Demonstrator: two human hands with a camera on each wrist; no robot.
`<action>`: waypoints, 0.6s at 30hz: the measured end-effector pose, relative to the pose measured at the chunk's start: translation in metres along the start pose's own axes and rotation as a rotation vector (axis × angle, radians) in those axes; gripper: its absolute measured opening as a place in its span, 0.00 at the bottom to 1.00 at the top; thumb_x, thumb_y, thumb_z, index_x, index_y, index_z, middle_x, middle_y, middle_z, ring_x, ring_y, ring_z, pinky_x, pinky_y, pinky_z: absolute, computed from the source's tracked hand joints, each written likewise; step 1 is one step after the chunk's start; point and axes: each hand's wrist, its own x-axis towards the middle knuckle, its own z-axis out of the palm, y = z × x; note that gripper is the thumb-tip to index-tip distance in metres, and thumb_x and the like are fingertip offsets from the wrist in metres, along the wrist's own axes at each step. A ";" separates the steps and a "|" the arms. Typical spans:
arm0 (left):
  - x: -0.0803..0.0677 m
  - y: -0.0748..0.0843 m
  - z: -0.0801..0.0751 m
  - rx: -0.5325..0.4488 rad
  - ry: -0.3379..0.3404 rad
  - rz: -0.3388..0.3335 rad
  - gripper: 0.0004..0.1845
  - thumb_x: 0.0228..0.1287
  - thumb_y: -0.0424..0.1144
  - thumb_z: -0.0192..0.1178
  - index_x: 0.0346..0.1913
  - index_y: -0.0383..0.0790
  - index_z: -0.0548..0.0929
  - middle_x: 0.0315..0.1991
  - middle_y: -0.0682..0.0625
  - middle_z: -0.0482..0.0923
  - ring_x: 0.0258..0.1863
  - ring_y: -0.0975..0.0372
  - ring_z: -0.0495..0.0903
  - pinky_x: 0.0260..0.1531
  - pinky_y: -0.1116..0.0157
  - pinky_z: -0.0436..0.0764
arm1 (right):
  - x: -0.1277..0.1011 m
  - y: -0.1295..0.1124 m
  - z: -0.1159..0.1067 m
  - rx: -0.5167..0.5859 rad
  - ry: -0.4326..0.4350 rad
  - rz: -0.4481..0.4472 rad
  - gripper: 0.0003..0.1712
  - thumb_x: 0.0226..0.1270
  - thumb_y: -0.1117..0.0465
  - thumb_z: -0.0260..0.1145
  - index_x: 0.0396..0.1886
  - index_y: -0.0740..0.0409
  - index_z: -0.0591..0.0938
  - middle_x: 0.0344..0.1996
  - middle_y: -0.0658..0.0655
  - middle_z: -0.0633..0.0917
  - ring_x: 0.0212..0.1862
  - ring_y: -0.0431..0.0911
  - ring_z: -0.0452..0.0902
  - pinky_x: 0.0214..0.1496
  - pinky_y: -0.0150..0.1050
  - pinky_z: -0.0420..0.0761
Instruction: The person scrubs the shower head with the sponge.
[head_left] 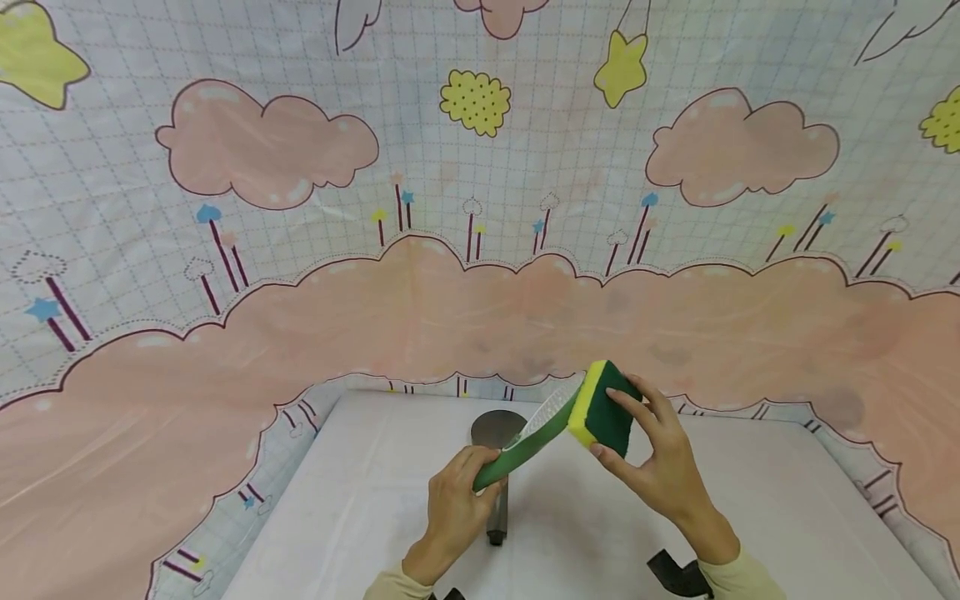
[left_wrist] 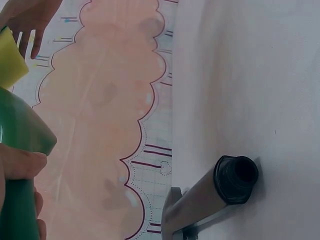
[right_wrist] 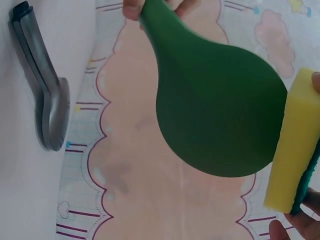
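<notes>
My left hand (head_left: 457, 504) grips the narrow end of a green paddle-shaped tool (head_left: 534, 440) with a whitish, rough-looking face. Its smooth, rounded green back (right_wrist: 220, 105) fills the middle of the right wrist view. Between thumb and fingers, my right hand (head_left: 667, 471) holds a yellow-and-green sponge (head_left: 611, 421). The sponge's yellow side (right_wrist: 295, 145) is turned toward the tool and meets the edge of its wide end. Both things are held up in the air above the table.
A grey shower head (head_left: 495, 429) lies on the white table (head_left: 360, 500) behind my left hand, its black threaded end (left_wrist: 237, 177) toward me. Near my right wrist is a black strap (head_left: 675, 575). A patterned cloth (head_left: 525, 317) hangs beyond the table.
</notes>
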 end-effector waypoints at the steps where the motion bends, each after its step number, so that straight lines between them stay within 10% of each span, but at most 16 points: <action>1: 0.000 -0.001 0.000 -0.001 0.002 0.005 0.23 0.36 0.33 0.80 0.40 0.48 0.85 0.37 0.58 0.83 0.34 0.68 0.83 0.30 0.70 0.80 | 0.000 0.001 0.000 0.007 0.001 0.004 0.43 0.43 0.60 0.81 0.64 0.50 0.76 0.70 0.62 0.67 0.65 0.57 0.68 0.56 0.24 0.71; 18: -0.001 -0.009 -0.009 -0.015 0.028 0.084 0.21 0.37 0.32 0.80 0.39 0.45 0.85 0.36 0.55 0.83 0.34 0.66 0.84 0.32 0.68 0.82 | -0.003 0.011 -0.003 0.076 -0.003 0.028 0.42 0.46 0.64 0.78 0.65 0.50 0.75 0.69 0.60 0.70 0.67 0.37 0.64 0.59 0.18 0.65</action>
